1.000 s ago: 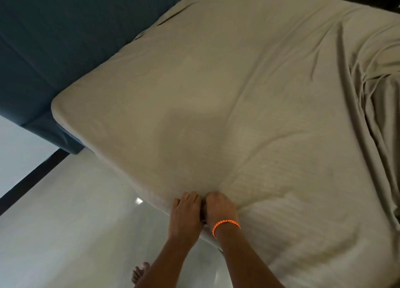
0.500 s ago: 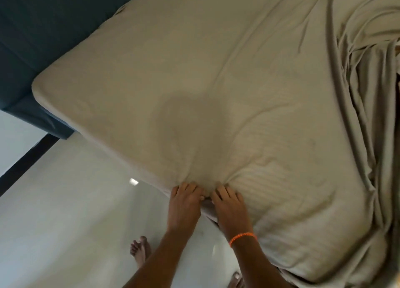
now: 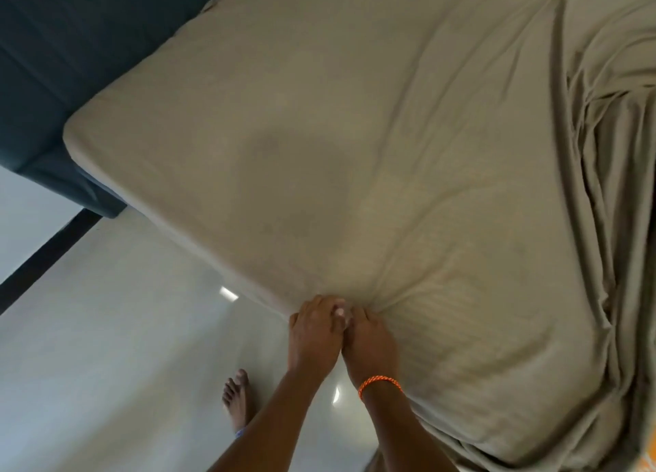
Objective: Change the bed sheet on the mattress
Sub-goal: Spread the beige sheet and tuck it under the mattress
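From the head camera, looking down over the side of the bed, a beige cotton bed sheet with a faint woven stripe (image 3: 408, 173) covers the mattress (image 3: 117, 168), whose rounded corner shows at the left, wrapped smooth in the cloth. The sheet lies fairly flat across the middle, with creases fanning out from one spot on the near edge, and it is bunched into deep loose folds along the right side.

At that spot on the near edge both hands meet. The left hand (image 3: 314, 333) has its fingers curled down over the edge, closed onto a pinch of the sheet. The right hand (image 3: 371, 342), with a braided orange thread bracelet (image 3: 380, 383) at the wrist, lies just beside it and touching it, knuckles up, fingers folded under onto the same gathered cloth; how much fabric each hand has is hidden beneath the fingers.

Behind the mattress stands a dark teal padded headboard (image 3: 71, 63). Below the bed edge is a pale glossy tiled floor (image 3: 106, 347) with a dark strip (image 3: 42, 258) running across it, and a bare foot (image 3: 238, 397) stands on the tiles near the left forearm.
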`<state>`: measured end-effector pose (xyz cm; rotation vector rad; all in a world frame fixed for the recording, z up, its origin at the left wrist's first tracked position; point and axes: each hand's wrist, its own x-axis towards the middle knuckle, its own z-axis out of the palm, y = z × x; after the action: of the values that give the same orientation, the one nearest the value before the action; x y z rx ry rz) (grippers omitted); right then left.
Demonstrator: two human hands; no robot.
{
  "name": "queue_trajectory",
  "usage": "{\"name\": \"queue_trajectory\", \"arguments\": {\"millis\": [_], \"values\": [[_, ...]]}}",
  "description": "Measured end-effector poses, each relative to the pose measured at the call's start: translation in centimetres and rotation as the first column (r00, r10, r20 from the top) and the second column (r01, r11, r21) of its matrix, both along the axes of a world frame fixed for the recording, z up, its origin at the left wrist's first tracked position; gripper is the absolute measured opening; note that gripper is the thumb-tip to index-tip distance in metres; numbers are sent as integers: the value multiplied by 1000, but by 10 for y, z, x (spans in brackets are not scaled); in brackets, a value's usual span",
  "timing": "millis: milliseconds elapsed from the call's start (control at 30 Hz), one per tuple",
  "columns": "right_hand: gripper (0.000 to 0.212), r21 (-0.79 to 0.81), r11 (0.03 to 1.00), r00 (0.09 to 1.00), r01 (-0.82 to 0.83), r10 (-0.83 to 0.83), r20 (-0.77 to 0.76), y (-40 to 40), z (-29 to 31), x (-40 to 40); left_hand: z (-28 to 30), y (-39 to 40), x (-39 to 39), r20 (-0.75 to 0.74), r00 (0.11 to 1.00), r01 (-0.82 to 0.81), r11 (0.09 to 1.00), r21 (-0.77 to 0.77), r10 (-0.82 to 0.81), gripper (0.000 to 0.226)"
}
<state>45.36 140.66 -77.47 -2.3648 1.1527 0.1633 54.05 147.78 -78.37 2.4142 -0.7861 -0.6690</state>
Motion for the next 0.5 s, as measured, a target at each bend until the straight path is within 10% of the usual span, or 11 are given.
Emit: {"name": "queue_trajectory", "arguments": {"millis": [200, 500], "values": [[41, 170, 985, 987, 0, -28, 159, 10, 30, 107, 23, 16, 90, -108, 981, -166, 986, -19, 163, 24], [23, 222, 972, 972, 72, -119, 204, 10, 44, 272, 55, 27, 272, -158, 965, -227, 969, -96, 210, 20]]}}
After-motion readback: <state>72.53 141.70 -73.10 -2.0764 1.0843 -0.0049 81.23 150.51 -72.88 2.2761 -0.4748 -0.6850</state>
